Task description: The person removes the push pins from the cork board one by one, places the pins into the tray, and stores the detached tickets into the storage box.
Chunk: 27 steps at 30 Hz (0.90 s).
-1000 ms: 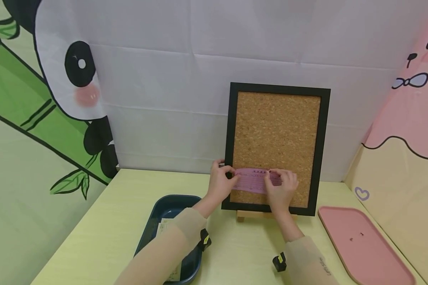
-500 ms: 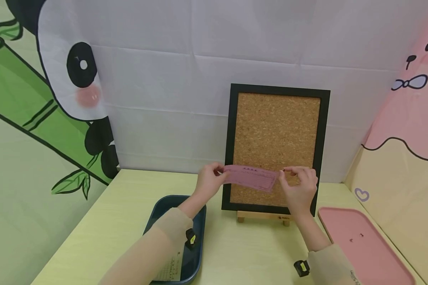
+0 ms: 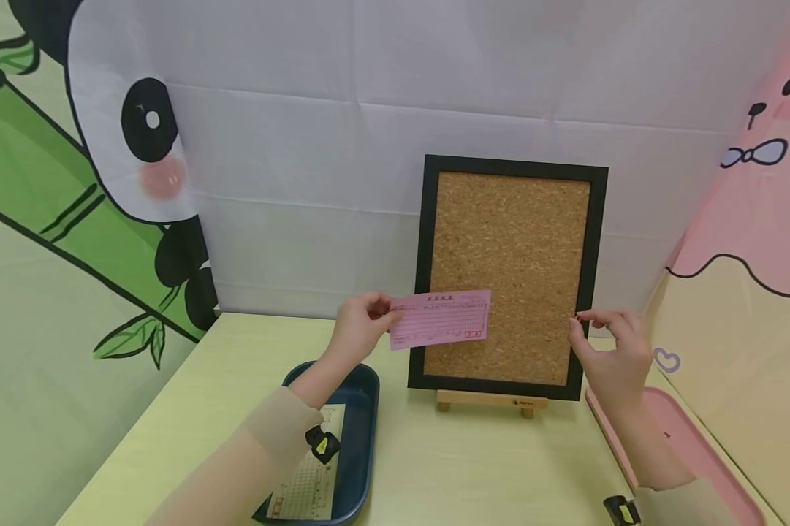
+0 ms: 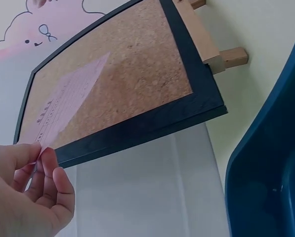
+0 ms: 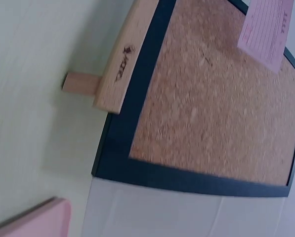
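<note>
My left hand (image 3: 362, 325) pinches the left edge of a pink printed slip (image 3: 441, 320) between thumb and fingers. The slip is held out in front of the lower left of a cork board (image 3: 509, 248) in a black frame. Up close in the left wrist view, the fingertips hold one end of the slip. My right hand (image 3: 614, 358), near the board's lower right side, pinches a tiny dark pushpin (image 3: 578, 316) between thumb and index finger; its details are too small to make out. The right wrist view shows the board and the slip's free end.
The board leans on a small wooden easel (image 3: 493, 399). A dark blue tray (image 3: 366, 438) with pale printed slips (image 3: 329, 467) stands at the left. A pink tray (image 3: 704, 467) at the right holds a tiny object (image 3: 666, 435), partly behind my forearm. A white cloth hangs behind.
Both hands have moved apart: the left drew the pink slip leftward and off the board, and the right let go of the slip and shifted right past the frame's edge.
</note>
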Tool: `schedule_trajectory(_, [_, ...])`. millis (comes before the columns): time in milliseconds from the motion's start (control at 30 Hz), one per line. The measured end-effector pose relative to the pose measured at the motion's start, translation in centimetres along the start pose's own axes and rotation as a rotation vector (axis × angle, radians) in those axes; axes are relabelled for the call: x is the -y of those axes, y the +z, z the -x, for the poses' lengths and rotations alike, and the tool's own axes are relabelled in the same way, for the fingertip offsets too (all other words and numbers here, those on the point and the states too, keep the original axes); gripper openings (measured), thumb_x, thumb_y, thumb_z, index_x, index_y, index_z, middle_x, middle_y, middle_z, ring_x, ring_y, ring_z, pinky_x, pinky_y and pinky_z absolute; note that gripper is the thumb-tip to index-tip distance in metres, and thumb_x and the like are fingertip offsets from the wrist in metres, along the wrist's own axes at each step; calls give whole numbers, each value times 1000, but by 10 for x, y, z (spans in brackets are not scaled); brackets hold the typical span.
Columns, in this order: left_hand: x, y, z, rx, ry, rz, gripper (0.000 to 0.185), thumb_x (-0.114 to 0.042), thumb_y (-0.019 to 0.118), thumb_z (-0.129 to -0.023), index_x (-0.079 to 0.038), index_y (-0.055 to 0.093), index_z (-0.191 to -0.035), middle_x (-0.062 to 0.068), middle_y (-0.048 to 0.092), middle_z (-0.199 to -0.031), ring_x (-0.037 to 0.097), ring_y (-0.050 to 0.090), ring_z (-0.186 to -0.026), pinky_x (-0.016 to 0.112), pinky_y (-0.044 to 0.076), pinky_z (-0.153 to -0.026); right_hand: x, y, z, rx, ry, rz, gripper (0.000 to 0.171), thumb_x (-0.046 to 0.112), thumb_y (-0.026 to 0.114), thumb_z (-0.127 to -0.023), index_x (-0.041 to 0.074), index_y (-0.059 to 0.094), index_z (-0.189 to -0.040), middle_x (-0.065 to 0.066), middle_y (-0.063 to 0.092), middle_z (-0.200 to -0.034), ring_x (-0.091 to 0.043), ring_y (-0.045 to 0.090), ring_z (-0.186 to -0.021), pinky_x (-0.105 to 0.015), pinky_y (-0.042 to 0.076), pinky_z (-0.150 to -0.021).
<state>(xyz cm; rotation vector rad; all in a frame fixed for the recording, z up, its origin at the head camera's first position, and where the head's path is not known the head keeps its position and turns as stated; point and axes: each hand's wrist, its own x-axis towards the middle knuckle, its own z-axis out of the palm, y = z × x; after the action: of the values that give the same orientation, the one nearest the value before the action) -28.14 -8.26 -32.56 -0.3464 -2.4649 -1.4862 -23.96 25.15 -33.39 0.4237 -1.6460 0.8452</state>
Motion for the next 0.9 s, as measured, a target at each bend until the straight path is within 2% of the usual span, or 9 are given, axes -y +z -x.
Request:
schedule_trajectory(133, [-3,-17,5,15,-14,-10,16,-18,68,-88,-6,67,-99,7,68,-91,19,61,-77,26,53,-68,1,-15,-5,-5,15,31,12,-6,70,-67,-11,66,-77,-16,53,-71,6,41,-86,-14,28,-76])
schedule_trajectory(233, [-4,-31,8,21,-16,-40,17,-18,68,-87,-6,67,-100,7,69,-91,18,62,-76,26,53,-68,-20,-27,-1,8,26,57,12,-2,72,-67,-8,68,-77,-3,55,-73,6,43,-87,-13,29,-75])
schedule_trajectory(333, [-3,-46,11,32,-18,-79,17,-20,68,-88,-7,67,-99,6,70,-89,18,62,-75,27,51,-67,-32,-41,2,31,22,84,12,2,73,-68,-6,70,-77,1,55,-72,6,43,-87,-13,28,-73])
schedule_trajectory(500, [2,-73,16,68,-33,-124,19,-22,68,-88,-8,67,-101,6,69,-88,19,61,-76,28,50,-69,-47,-60,9,53,7,149,15,9,72,-68,-4,70,-75,-6,55,-69,9,41,-85,-15,26,-73])
schedule_trajectory(767, [13,-115,23,159,-82,-219,23,-27,68,-87,-8,66,-100,7,68,-88,22,59,-80,33,49,-71,-57,-83,25,58,-26,174,34,28,66,-72,-6,66,-68,-2,54,-66,12,40,-81,-13,25,-73])
schedule_trajectory(867, [16,-129,25,204,-76,-257,22,-27,68,-87,-7,66,-96,6,66,-85,22,57,-80,32,48,-70,-61,-92,33,79,-22,188,40,33,64,-74,-6,66,-68,-2,52,-65,12,39,-81,-13,25,-72])
schedule_trajectory(900, [17,-133,26,221,-69,-267,22,-26,69,-87,-6,66,-94,6,66,-84,22,57,-79,32,48,-70,-64,-96,36,87,-17,195,40,34,64,-74,-5,65,-68,3,52,-66,13,38,-81,-13,25,-71])
